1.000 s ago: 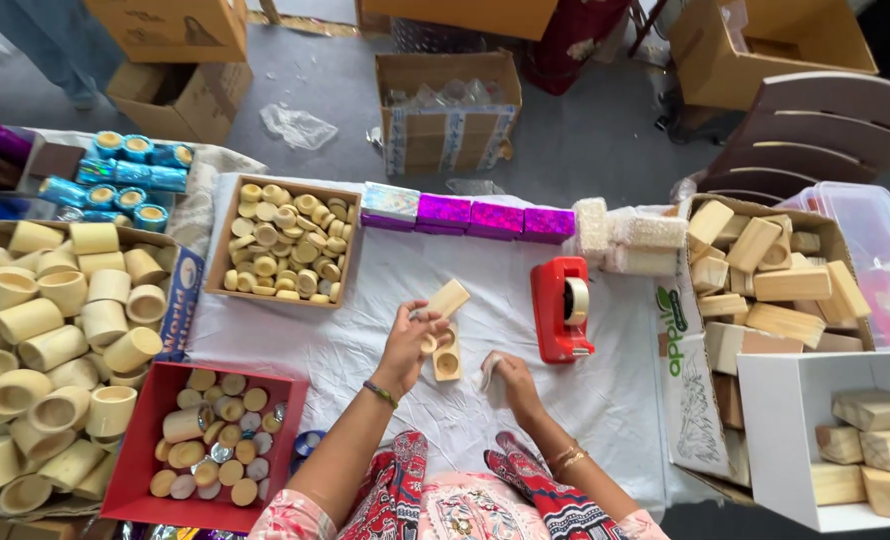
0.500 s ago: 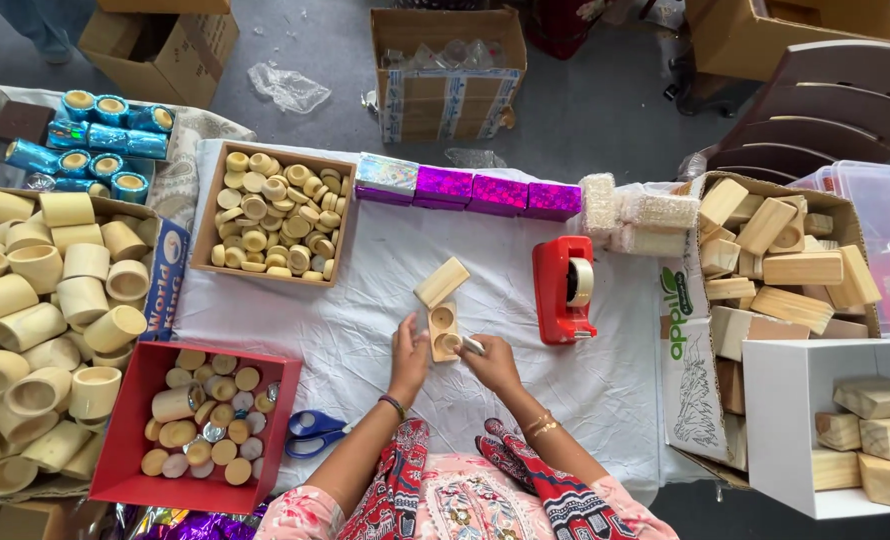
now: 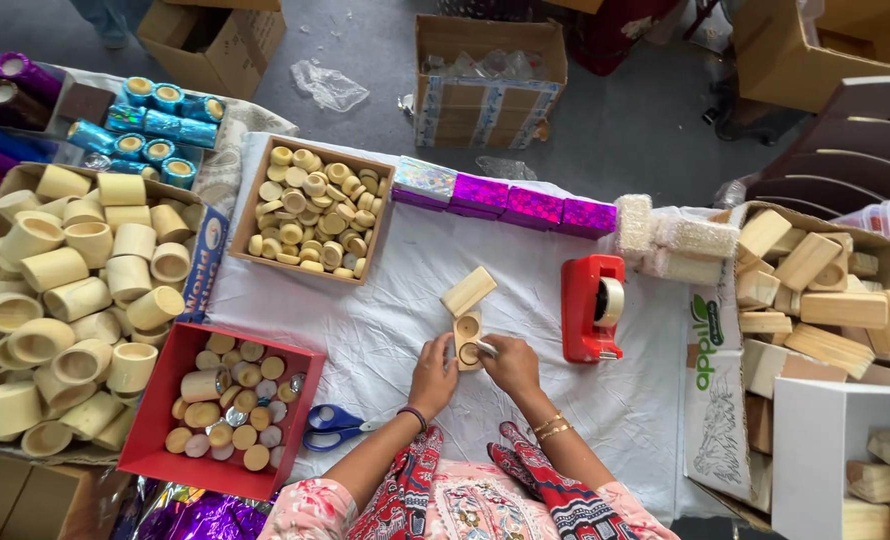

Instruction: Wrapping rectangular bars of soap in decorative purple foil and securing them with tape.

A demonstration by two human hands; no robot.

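Note:
A small wooden box [image 3: 466, 338] with two round holes lies open on the white cloth [image 3: 385, 320], its lid [image 3: 468, 291] swung up and away. My left hand [image 3: 433, 373] rests against the box's left side and steadies it. My right hand [image 3: 512, 365] pinches a small silvery piece [image 3: 487, 349] at the box's right edge, next to the nearer hole. Both forearms come up from the bottom of the view, with a bracelet on the left wrist and bangles on the right.
A red tape dispenser [image 3: 593, 306] stands right of the box. Blue scissors [image 3: 333, 426] lie near my left arm. A red tray [image 3: 227, 408] and a cardboard tray [image 3: 311, 209] hold wooden discs. Bamboo cups [image 3: 75, 300] fill the left, wooden blocks [image 3: 825, 300] the right, purple boxes [image 3: 505, 200] behind.
My hands and the wooden box stay together at the cloth's middle. My right hand has closed in on the box's right edge with the small silvery piece. The camera has shifted slightly.

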